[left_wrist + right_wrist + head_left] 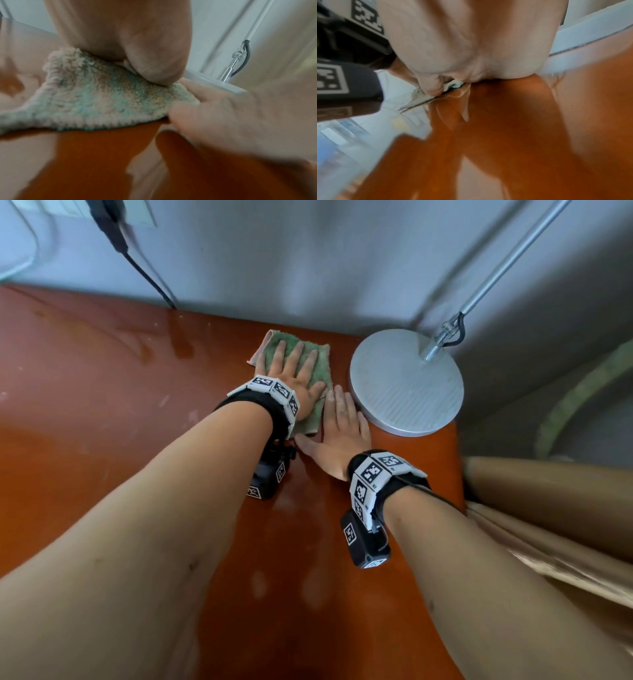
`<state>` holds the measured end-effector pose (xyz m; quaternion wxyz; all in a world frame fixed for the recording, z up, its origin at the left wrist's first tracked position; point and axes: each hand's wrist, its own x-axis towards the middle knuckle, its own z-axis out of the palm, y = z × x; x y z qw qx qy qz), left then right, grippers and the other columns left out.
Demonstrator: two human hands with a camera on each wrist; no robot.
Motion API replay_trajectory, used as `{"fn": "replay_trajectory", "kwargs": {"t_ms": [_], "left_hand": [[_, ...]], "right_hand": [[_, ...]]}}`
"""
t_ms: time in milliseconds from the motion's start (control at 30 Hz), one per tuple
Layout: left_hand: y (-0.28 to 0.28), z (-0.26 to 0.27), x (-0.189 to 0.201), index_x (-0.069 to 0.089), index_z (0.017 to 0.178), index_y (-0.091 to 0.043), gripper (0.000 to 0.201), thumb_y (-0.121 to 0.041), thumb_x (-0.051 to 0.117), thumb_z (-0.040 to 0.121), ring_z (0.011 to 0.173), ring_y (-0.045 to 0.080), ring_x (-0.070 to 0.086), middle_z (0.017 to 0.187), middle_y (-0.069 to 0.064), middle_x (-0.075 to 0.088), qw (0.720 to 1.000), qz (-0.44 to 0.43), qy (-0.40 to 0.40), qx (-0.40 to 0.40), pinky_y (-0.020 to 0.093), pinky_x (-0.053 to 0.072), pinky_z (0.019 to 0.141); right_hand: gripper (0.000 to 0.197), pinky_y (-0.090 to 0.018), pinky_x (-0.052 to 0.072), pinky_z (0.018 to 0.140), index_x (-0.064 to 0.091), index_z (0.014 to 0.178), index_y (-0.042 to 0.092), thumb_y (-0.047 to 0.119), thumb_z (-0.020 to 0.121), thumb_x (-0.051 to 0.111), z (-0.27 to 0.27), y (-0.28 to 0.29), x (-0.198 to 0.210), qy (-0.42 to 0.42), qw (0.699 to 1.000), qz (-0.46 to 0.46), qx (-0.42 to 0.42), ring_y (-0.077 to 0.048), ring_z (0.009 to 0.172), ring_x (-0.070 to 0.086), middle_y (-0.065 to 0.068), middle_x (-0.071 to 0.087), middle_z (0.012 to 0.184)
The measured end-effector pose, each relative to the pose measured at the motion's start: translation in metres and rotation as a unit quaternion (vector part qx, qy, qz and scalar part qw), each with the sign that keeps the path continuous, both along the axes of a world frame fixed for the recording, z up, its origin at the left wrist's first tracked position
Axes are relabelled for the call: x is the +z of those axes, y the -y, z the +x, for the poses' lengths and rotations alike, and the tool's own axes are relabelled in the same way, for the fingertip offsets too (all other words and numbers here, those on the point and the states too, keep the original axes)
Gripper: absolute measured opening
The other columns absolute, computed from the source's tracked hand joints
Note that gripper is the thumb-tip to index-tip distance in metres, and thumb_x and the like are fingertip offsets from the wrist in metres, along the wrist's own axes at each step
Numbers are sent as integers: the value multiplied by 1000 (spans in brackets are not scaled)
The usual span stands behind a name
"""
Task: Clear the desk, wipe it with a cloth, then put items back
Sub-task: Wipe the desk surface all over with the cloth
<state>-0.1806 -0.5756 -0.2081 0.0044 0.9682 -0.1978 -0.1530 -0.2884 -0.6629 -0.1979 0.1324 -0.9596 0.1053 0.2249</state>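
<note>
A folded green cloth (320, 371) lies on the glossy orange-brown desk (102, 392) near its far right corner. My left hand (291, 371) presses flat on the cloth with straight, spread fingers. My right hand (342, 426) lies flat on the desk just right of the cloth, its thumb at the cloth's near edge, between the cloth and the lamp base (407, 381). In the left wrist view the fluffy cloth (96, 101) sits under my left palm (137, 47), and the right hand (240, 115) touches its edge. In the right wrist view the right palm (471, 47) rests on the desk (505, 121).
A round grey lamp base with a slanted metal pole (513, 251) stands at the desk's far right corner. A black cable (150, 278) drops behind the desk along the grey wall. Brown cardboard (565, 508) leans just past the desk's right edge.
</note>
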Motion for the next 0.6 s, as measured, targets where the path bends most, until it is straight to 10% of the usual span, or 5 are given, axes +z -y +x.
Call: {"fn": "replay_trajectory", "kwargs": {"t_ms": [600], "left_hand": [[50,61,1,-4,152,-31,56,-39,17,101,148,21,-1,160,-9,-1,983,-13,9,-184,53,3,117]], "right_hand": [[104,-39,-9,120,-16,153,14,78,84,29,1,-9,8,-24,999,-39,-1,-14,144,-27,1,-32,157]]}}
